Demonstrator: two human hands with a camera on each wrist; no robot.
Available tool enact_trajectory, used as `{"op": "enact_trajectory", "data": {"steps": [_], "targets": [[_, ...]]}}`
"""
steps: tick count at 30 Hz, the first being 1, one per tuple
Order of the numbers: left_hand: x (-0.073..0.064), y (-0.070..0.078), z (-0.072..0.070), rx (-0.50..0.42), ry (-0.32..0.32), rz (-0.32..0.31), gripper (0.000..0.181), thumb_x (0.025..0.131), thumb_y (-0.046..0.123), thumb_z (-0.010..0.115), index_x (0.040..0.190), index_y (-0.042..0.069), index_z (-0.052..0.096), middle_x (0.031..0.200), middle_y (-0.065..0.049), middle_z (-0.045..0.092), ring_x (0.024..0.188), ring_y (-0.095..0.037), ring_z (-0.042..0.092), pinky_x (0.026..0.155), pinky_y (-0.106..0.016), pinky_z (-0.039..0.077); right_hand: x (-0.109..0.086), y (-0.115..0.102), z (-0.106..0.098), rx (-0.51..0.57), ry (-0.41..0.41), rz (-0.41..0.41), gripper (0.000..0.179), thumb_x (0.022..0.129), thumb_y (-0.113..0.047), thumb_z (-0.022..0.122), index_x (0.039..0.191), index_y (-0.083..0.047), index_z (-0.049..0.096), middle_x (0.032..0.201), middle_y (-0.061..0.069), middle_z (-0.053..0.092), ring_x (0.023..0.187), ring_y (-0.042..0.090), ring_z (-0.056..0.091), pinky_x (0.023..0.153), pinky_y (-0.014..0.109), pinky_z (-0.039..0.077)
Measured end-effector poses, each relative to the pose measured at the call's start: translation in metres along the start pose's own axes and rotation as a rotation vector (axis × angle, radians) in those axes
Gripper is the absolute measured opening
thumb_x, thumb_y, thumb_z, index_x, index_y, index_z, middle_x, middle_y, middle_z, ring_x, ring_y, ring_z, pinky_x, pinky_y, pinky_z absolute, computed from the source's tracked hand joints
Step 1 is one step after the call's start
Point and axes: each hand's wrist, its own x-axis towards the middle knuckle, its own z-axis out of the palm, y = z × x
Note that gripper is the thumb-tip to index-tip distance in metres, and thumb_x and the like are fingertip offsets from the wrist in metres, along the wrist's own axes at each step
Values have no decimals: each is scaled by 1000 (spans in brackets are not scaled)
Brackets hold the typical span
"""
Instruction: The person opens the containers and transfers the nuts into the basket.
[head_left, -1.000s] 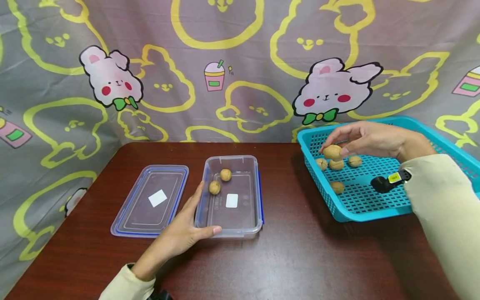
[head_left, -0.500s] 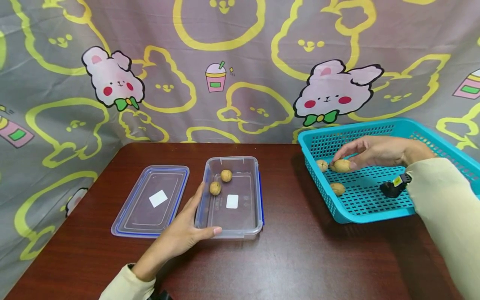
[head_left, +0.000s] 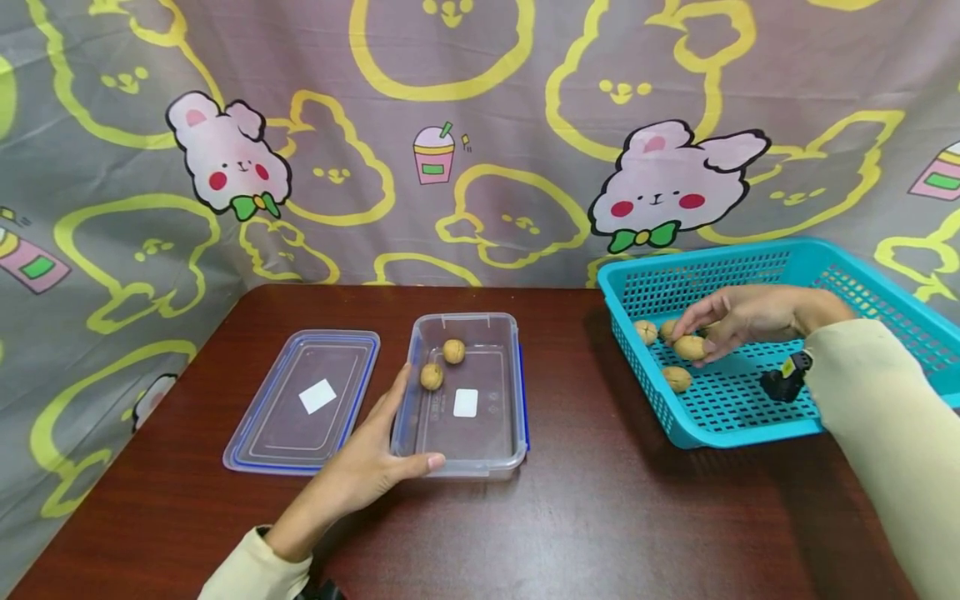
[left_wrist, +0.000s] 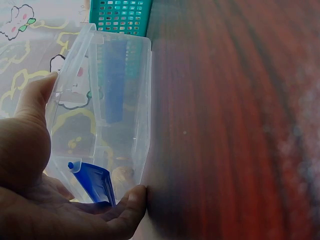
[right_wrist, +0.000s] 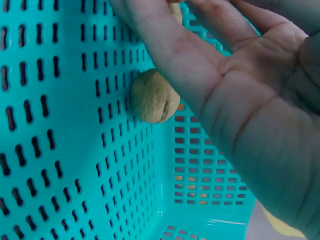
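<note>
My left hand [head_left: 367, 462] lies spread against the near-left corner of a clear plastic food container [head_left: 510, 454]. Its straight fingers rest along the left side and the thumb touches the near rim. Inside the container are two walnuts, one farther back [head_left: 453, 352] and one nearer [head_left: 431, 377]. Over at the right, my right hand [head_left: 750, 318] reaches into a turquoise basket [head_left: 697, 435], pinching a walnut [head_left: 688, 347] between thumb and fingers, low over the bottom. Other walnuts [head_left: 647, 332] lie around it, one [head_left: 677, 379] nearer me; the hand partly covers this group.
The clear lid [head_left: 281, 425] with its blue seal lies flat left of the container. A blue side latch [left_wrist: 95, 182] sticks out near the left fingers. Patterned cloth [head_left: 510, 125] hangs behind the brown table [head_left: 585, 517].
My right hand has gone down and slightly right into the basket with the walnut between its fingers. The left hand and the container stay where they were.
</note>
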Motion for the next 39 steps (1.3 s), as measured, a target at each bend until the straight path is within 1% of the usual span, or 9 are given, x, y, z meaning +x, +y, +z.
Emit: {"op": "enact_trajectory", "data": {"steps": [3,6,12,15,17,21,27,32,39], "targets": [[0,0,0,1,1,-1,122,84,36,88,170,27,2,172,-24,17,149,-44,36,121,-68,28,1,2,-1,4,-1,20,36,99,1,61,136,-1,65,138,1,61,119,23,62,105,43,57],[0,0,0,-6,-1,4,122,84,36,88,170,27,2,173,-23,17,150,-44,34,122,-67,27,4,3,0,-7,25,60,38,98,2,61,136,1,64,140,2,60,112,21,62,103,43,58],[0,0,0,-13,1,16,123,84,35,89,171,24,2,173,-24,16,152,-45,32,123,-67,26,8,1,6,-54,71,116,37,97,1,64,134,4,65,149,11,59,111,21,65,101,44,59],[-1,1,-1,-8,2,35,124,84,34,89,171,21,2,173,-24,15,155,-45,27,124,-67,24,9,-1,8,-53,88,123,34,97,1,63,131,5,66,147,13,62,112,25,69,98,44,60],[-1,1,-2,-7,2,46,124,84,34,89,171,20,1,173,-25,14,156,-45,25,124,-68,23,10,-2,9,-41,102,129,34,97,3,63,130,6,66,143,13,65,107,29,72,96,44,61],[-1,2,-2,-12,2,36,124,84,34,89,171,22,2,173,-24,15,155,-45,26,124,-68,23,11,0,9,-33,131,139,37,94,6,62,131,6,66,143,15,64,99,35,76,89,43,63],[0,1,-1,-8,4,22,123,84,35,89,171,23,3,174,-23,15,155,-44,28,124,-67,23,8,1,9,-46,167,142,39,95,3,62,134,4,66,150,17,60,91,34,77,82,42,65],[-1,1,-1,-9,3,6,123,84,36,89,171,25,3,173,-23,16,154,-44,29,124,-67,24,5,-3,8,-54,192,144,35,98,0,61,132,3,68,143,12,66,88,34,78,79,41,65],[-2,1,-2,-10,-2,15,124,83,34,89,171,24,1,173,-25,16,153,-45,31,123,-68,25,-2,-10,6,-91,219,114,29,99,-2,61,125,4,70,137,10,68,86,35,77,82,44,65]]}}
